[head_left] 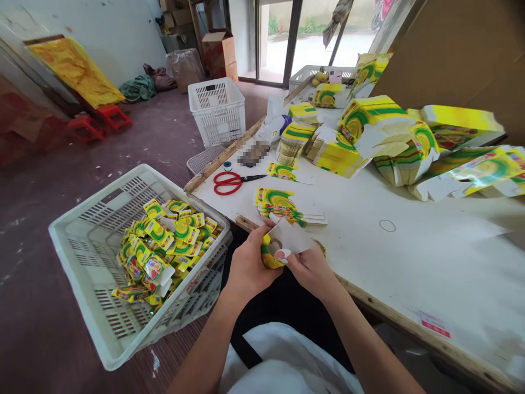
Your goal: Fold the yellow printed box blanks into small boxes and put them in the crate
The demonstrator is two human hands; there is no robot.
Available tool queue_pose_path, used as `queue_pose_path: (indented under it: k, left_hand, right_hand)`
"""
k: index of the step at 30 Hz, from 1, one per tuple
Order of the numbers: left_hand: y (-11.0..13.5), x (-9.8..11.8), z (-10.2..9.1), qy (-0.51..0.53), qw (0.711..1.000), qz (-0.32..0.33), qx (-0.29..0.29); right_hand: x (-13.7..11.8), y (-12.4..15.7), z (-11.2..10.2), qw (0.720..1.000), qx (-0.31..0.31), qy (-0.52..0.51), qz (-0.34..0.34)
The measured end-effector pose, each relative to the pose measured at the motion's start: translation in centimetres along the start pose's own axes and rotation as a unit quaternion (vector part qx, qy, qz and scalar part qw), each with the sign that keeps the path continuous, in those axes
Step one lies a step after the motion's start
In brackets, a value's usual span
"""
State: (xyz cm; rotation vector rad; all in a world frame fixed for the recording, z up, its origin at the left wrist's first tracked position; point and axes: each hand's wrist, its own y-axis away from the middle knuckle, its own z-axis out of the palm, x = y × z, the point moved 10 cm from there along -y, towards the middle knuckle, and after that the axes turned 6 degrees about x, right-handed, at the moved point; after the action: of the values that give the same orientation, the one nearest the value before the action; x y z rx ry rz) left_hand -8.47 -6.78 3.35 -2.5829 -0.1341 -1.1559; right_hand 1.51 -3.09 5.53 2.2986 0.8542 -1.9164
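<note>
Both hands hold one small yellow and green cardboard box [270, 257] just off the table's near edge. Its top gapes, showing a white inside and a raised white flap. My left hand [252, 262] is wrapped round the box's left side. On the other side, my right hand [309, 268] grips it, the thumb at the opening. Beyond the hands lies a small pile of flat printed cartons [276, 203] on the white table [353, 235]. To the left, a white plastic crate [86, 273] holds many small folded boxes [164, 241].
Red-handled scissors [229, 183] lie near the table's left edge, beside a small spool [227, 165]. Stacks of yellow cartons [336, 156] fill the table's back and right. A thin ring [387, 225] lies on the tabletop. Another white crate [217, 112] stands on the floor behind.
</note>
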Motion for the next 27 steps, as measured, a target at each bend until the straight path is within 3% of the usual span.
queue_pose_path:
  k: [4, 8, 15, 20, 27]
  left_hand:
    - [-0.2, 0.0, 0.1, 0.006, 1.000, -0.019, -0.023]
    - [-0.6, 0.9, 0.0, -0.033, 0.999, 0.022, -0.032]
    - [-0.4, -0.1, 0.9, -0.072, 0.996, -0.004, -0.044]
    - [-0.3, 0.4, -0.2, -0.085, 0.995, 0.030, 0.032]
    - [-0.8, 0.9, -1.4, -0.078, 0.994, 0.057, 0.059]
  right_hand:
    - [-0.7, 0.4, 0.3, 0.998, -0.054, 0.021, -0.039]
    - [-0.5, 0.5, -0.4, 0.999, -0.005, 0.039, -0.032]
    - [-1.0, 0.7, 0.1, 0.991, 0.013, 0.105, -0.081]
    - [0.7, 0.6, -1.3, 0.997, 0.067, 0.037, -0.017]
    - [2.9, 1.1, -0.3, 0.989, 0.032, -0.118, 0.080]
